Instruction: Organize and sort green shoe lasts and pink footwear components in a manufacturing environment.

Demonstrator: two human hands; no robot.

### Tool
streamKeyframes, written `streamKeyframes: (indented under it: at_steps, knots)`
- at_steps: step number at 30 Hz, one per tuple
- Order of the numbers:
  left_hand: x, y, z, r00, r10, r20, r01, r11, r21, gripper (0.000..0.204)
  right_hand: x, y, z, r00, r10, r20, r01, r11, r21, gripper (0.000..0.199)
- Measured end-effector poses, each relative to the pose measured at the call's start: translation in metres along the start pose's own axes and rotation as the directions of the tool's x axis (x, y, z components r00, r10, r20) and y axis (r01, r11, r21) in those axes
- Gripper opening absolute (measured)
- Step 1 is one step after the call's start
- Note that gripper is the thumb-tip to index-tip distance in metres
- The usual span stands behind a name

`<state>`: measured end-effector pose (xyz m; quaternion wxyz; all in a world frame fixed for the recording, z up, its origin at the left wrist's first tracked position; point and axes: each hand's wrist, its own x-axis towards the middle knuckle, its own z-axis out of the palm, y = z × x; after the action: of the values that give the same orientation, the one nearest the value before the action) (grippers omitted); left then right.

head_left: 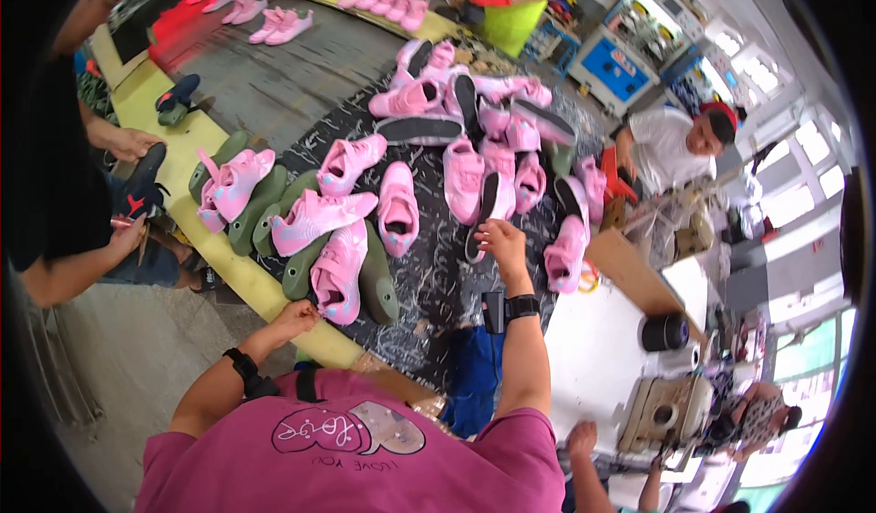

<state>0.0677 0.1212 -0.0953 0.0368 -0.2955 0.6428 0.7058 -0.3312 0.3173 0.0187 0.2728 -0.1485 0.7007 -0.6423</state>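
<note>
My left hand is at the front edge of the table, its fingers drawn together beside the near end of a pink sneaker. Whether they grip anything is too small to make out. That sneaker leans against dark green shoe lasts. Out over the table, my right hand has its fingers curled in a pinch, just in front of a pink shoe with a black sole. What it pinches, if anything, is hidden. A single pink sneaker stands between my two hands.
A pile of pink shoes covers the far part of the dark table cover. On the left, a person holds a dark shoe. A conveyor runs behind. At right are a white table and a sewing machine.
</note>
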Motion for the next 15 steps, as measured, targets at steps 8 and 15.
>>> streamKeyframes:
  at_steps: [8,15]
  knots:
    - [-0.004,0.006,-0.008,0.998,-0.043,0.039,0.045,0.996,-0.071,0.007,-0.024,0.029,-0.122,0.77,-0.341,-0.539,-0.137,0.737,-0.661,0.036]
    - [0.0,0.005,-0.001,0.998,-0.058,-0.001,0.058,0.998,-0.005,0.009,-0.014,0.083,-0.206,0.669,-0.184,-0.72,-0.243,0.862,-0.445,0.06]
